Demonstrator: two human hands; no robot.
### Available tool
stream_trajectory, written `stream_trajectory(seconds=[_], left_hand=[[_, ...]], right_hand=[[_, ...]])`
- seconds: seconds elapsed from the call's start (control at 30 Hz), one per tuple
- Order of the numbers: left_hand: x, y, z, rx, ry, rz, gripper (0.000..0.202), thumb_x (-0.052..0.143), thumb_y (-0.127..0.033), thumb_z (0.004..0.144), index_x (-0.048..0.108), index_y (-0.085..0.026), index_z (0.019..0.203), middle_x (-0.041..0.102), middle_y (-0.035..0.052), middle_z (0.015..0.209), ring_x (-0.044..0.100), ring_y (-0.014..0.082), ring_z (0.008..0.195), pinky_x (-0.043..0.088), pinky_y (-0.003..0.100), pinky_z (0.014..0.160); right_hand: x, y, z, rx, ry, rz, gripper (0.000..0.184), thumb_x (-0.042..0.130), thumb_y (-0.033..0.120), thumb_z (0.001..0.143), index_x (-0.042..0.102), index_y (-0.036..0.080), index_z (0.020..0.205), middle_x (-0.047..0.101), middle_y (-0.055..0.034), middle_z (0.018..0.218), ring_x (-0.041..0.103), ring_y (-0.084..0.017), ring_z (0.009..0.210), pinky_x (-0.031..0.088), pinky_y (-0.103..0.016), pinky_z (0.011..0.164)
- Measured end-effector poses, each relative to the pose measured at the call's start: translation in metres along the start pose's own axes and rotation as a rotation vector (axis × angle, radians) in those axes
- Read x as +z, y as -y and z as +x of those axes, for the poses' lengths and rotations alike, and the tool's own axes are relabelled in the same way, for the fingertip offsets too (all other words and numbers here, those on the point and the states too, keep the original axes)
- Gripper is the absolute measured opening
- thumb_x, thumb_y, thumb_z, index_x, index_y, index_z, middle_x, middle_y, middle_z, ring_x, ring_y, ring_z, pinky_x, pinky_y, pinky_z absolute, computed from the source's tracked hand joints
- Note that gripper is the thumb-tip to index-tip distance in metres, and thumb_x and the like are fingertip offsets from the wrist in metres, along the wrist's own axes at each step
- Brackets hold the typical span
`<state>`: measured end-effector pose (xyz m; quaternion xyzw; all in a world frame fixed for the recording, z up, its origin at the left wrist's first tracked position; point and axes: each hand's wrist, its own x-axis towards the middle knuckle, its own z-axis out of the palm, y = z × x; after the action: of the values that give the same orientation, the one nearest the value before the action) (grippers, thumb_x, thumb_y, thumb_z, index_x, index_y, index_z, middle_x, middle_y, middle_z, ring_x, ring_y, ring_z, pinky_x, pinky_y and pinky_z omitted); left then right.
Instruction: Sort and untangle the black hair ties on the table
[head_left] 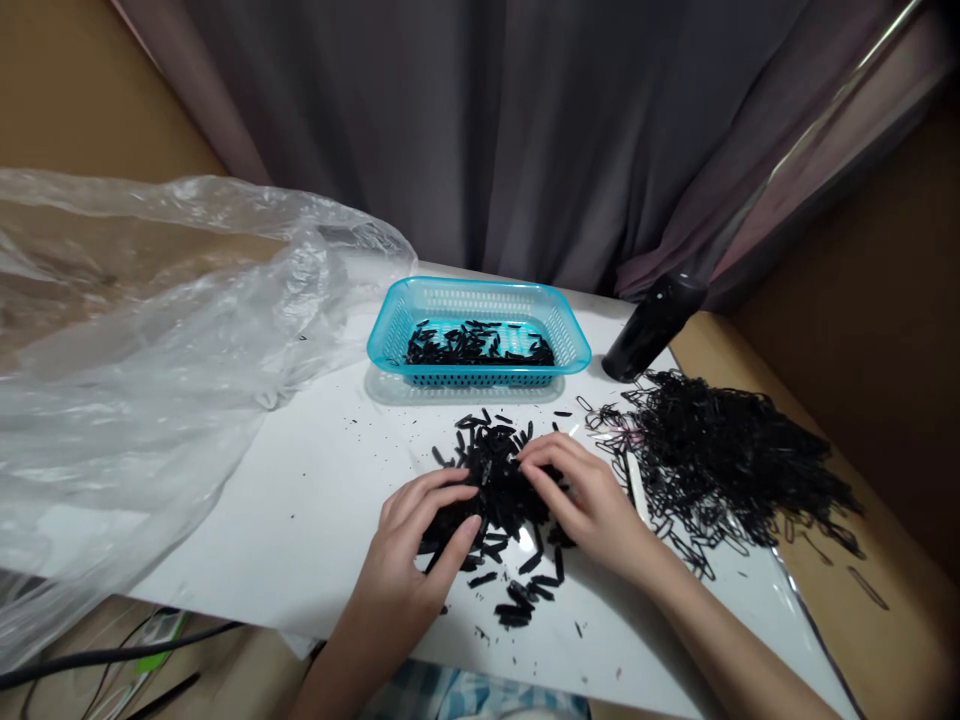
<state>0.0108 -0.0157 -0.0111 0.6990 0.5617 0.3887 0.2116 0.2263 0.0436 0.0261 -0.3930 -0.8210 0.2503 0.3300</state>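
A loose pile of small, elongated black pieces (499, 490) lies on the white tabletop between my two hands. My left hand (416, 540) rests at the pile's left side, with its thumb and fingers apart and touching the pieces. At the upper right of the pile, my right hand (589, 495) has its thumb and fingertips brought together in a pinch. Whatever is between those fingertips is too small to make out. Behind the pile stands a blue perforated plastic basket (480, 372), its bottom partly covered with similar black pieces.
Thin black loops (735, 465) form a large heap at the right. A white strip (637, 485) lies by its left edge. A dark cylindrical object (652, 325) stands tilted behind. Clear plastic sheeting (187, 320) covers the left side. Dark curtains (450, 130) hang at the back.
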Motion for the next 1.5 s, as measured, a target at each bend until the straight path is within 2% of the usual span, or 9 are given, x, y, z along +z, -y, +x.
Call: stream_trajectory(seconds=[0.1,0.23,0.6,0.8,1.0,1.1,1.23,1.37,1.5], left_hand=[[0.0,0.0,0.001,0.035,-0.019,0.003,0.02,0.058,-0.027,0.092,0.066,-0.03,0.111,0.068,0.0048,0.12,0.061,0.0261,0.114,0.047,0.045,0.098],[-0.001,-0.001,0.003,0.091,-0.044,0.004,0.01,0.059,-0.023,0.091,0.068,-0.027,0.088,0.072,0.0034,0.111,0.064,0.0251,0.107,0.045,0.045,0.096],[-0.003,-0.004,0.002,0.135,0.005,0.028,0.013,0.057,-0.018,0.091,0.062,-0.026,0.082,0.073,0.0023,0.109,0.065,0.0234,0.108,0.036,0.047,0.106],[-0.004,-0.002,0.001,0.037,0.005,-0.017,0.014,0.052,-0.021,0.094,0.058,-0.026,0.082,0.071,0.0039,0.11,0.064,0.0237,0.106,0.041,0.047,0.101],[-0.003,-0.003,0.002,-0.011,0.012,-0.003,0.012,0.054,-0.027,0.093,0.06,-0.026,0.083,0.069,0.0045,0.113,0.062,0.0264,0.108,0.044,0.05,0.096],[-0.003,-0.001,0.0,-0.015,0.016,0.004,0.008,0.057,-0.028,0.092,0.061,-0.027,0.085,0.069,0.0043,0.115,0.061,0.0273,0.11,0.044,0.05,0.097],[-0.002,0.003,-0.003,-0.077,-0.005,-0.045,0.02,0.058,-0.03,0.092,0.06,-0.03,0.112,0.066,0.0051,0.122,0.059,0.027,0.117,0.045,0.049,0.101],[0.0,0.005,-0.004,-0.218,-0.002,-0.133,0.034,0.057,-0.035,0.093,0.053,-0.031,0.127,0.06,0.0072,0.131,0.055,0.0273,0.124,0.043,0.05,0.105],[0.001,0.004,-0.004,-0.259,-0.02,-0.171,0.031,0.057,-0.037,0.093,0.055,-0.031,0.124,0.06,0.0062,0.13,0.054,0.0274,0.125,0.041,0.05,0.108]], right_hand=[[0.011,0.016,-0.005,-0.024,0.073,0.109,0.012,0.049,0.017,0.099,0.06,0.022,0.097,0.066,-0.0062,0.101,0.062,-0.02,0.097,0.053,-0.035,0.085],[0.021,0.023,-0.008,-0.108,0.115,0.092,0.01,0.05,0.016,0.098,0.06,0.02,0.098,0.067,-0.0075,0.1,0.06,-0.021,0.094,0.051,-0.038,0.084],[0.006,0.012,-0.005,-0.095,-0.076,-0.078,0.011,0.053,0.012,0.092,0.057,0.022,0.091,0.067,-0.0065,0.095,0.062,-0.022,0.092,0.051,-0.038,0.079],[-0.04,-0.012,-0.004,0.019,-0.362,-0.295,0.01,0.055,0.017,0.093,0.061,0.022,0.087,0.068,-0.0074,0.093,0.064,-0.023,0.091,0.051,-0.039,0.081],[-0.092,-0.042,-0.016,0.268,-0.67,-0.638,0.015,0.064,0.034,0.087,0.066,0.019,0.087,0.068,-0.0094,0.091,0.066,-0.028,0.085,0.051,-0.044,0.08],[-0.096,-0.05,-0.018,0.321,-0.638,-0.622,0.03,0.064,0.038,0.086,0.066,0.018,0.108,0.067,-0.0128,0.105,0.067,-0.028,0.085,0.053,-0.044,0.078],[-0.088,-0.047,-0.016,0.275,-0.578,-0.65,0.042,0.062,0.041,0.088,0.064,0.016,0.121,0.051,-0.0198,0.139,0.057,-0.035,0.119,0.046,-0.051,0.097],[-0.087,-0.04,-0.015,0.355,-0.568,-0.543,0.023,0.058,0.038,0.093,0.069,0.021,0.105,0.073,-0.0076,0.09,0.07,-0.026,0.084,0.054,-0.04,0.075],[-0.087,-0.037,-0.014,0.194,-0.497,-0.522,0.015,0.055,0.027,0.093,0.069,0.021,0.091,0.069,-0.01,0.11,0.067,-0.027,0.101,0.051,-0.041,0.087]])
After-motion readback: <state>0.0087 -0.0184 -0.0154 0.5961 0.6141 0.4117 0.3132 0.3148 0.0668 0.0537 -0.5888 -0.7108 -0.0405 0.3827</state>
